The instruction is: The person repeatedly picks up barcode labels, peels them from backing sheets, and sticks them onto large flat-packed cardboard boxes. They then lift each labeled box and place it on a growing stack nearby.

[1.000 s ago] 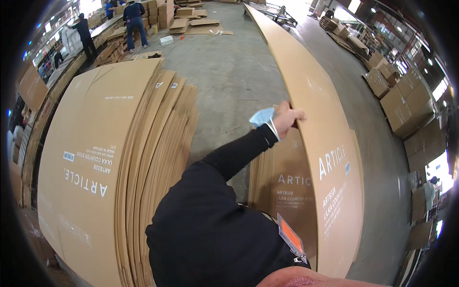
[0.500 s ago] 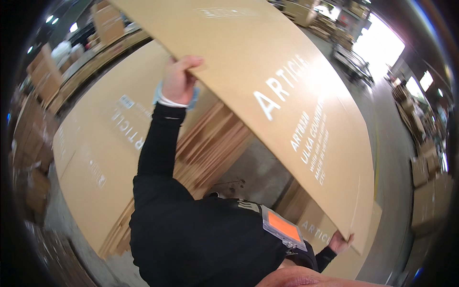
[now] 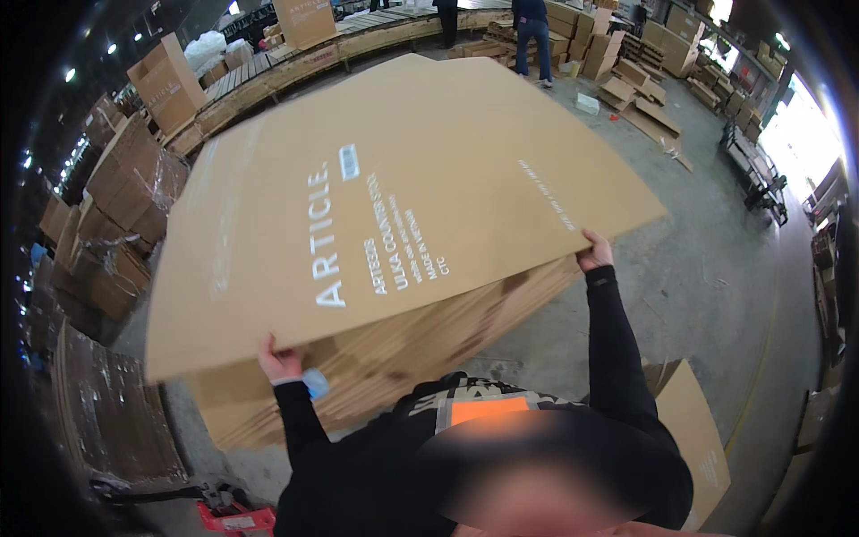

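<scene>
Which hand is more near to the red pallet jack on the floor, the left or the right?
Left. The left hand grips the cardboard sheet at its near-left edge, above the red pallet jack. The right hand holds the far right edge, well away.

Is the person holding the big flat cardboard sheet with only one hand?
No: the left hand grips the near edge of the cardboard sheet and the right hand grips its right edge, above the stack of flat cardboard.

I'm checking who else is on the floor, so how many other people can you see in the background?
2, both at the top edge, cut off by the frame: one in blue trousers by the far stacked boxes, one in dark clothes just left. Others may be hidden.
</scene>
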`<state>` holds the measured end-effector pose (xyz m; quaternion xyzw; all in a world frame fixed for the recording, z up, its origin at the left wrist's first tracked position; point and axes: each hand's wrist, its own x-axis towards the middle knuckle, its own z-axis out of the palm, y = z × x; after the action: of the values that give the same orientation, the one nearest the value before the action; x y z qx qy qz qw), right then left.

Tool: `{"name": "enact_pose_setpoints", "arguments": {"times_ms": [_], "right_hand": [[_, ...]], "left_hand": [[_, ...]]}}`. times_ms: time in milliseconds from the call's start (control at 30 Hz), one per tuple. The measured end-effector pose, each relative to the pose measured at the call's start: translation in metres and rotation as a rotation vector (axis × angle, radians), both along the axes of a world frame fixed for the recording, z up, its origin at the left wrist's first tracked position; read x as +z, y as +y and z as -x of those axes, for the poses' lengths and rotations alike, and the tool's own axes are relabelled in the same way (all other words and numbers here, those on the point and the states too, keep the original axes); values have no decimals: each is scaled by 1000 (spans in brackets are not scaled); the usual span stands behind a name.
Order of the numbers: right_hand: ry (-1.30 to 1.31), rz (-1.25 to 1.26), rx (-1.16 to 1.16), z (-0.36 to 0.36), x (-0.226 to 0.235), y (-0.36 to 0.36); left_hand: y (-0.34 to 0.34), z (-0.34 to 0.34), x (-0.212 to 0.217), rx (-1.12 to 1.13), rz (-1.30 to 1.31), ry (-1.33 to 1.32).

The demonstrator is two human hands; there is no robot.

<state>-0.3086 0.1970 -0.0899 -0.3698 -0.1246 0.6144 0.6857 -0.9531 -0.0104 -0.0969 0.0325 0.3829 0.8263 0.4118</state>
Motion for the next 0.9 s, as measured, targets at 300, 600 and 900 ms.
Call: {"name": "enact_pose_setpoints", "arguments": {"times_ms": [300, 600, 900], "right_hand": [[-408, 245, -180, 106, -70, 158], [-648, 500, -54, 122, -52, 129], [-1642, 669, 389, 17, -149, -236]], "left_hand": [[-39, -23, -45, -127, 115, -309], [-39, 1, -35, -979, 441, -214], [149, -231, -9, -1889, 242, 399]]}}
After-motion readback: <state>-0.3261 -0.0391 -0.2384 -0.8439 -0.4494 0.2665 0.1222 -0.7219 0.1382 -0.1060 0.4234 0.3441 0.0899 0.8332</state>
